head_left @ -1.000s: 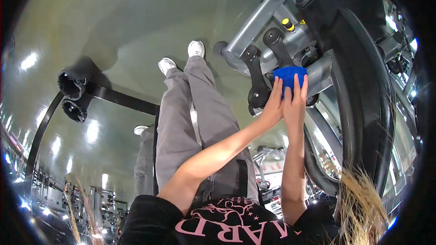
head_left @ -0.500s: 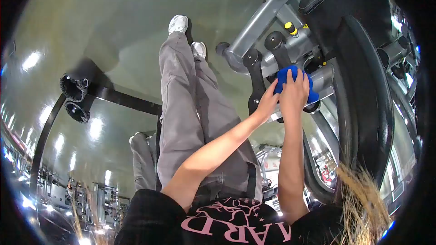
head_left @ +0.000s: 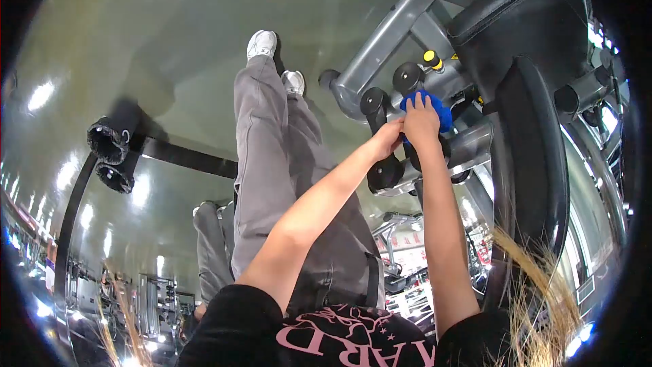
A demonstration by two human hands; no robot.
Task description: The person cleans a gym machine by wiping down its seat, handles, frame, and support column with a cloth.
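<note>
A blue cloth (head_left: 443, 114) is bunched over the dark linkage of a grey exercise machine (head_left: 468, 148). My right hand (head_left: 421, 122) holds it from above, fingers bent over its left part. Touching the right hand, my left hand (head_left: 389, 136) is curled beside a black link arm (head_left: 374, 103); its fingertips are partly hidden, and what they hold cannot be made out. A second round black joint (head_left: 408, 76) sits just above the cloth.
A black padded seat (head_left: 523, 20) and long pad (head_left: 533, 156) rise at the right. The yellow knob (head_left: 432, 59) is above the hands. Black padded rollers (head_left: 109, 141) on a bar stand left. My legs (head_left: 261, 143) extend forward over the floor. Another person's grey-trousered leg (head_left: 213, 245) is lower left.
Both hands and the blue cloth have moved left from the grey beam to the black links. The left hand has curled beside the right. My feet have shifted on the floor.
</note>
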